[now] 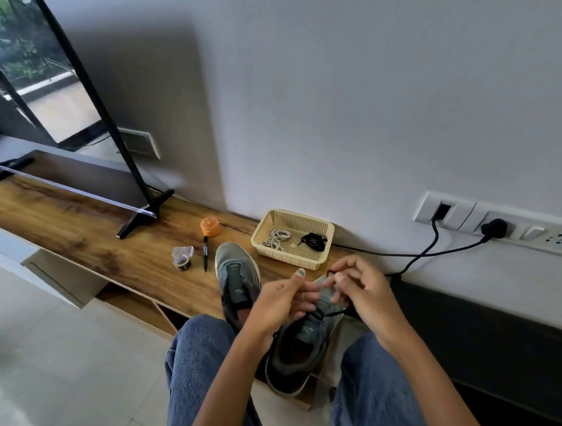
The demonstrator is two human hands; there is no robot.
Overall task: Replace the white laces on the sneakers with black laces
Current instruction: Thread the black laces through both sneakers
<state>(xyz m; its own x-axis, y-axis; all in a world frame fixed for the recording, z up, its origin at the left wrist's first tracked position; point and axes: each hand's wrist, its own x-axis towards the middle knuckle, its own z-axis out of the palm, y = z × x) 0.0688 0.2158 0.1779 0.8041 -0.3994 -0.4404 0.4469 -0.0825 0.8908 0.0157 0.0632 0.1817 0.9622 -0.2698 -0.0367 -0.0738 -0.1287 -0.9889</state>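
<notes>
Two grey sneakers lie on a wooden shelf [79, 229]. The left sneaker [236, 275] has no lace in it. The right sneaker [303, 346] sits between my knees with a black lace [335, 311] partly threaded near its toe. My left hand [280, 301] pinches the lace at the shoe's left side. My right hand [358, 288] pinches the other part of the lace over the toe. A cream basket [305, 218] behind the shoes holds coiled white laces [277, 238] and another black lace [314, 240].
A black marker [205, 253], an orange round container [210, 226] and a small clear box with a tape roll [182, 257] lie left of the shoes. A TV on a stand [144, 213] fills the left. A black cable [432, 248] runs from the wall sockets.
</notes>
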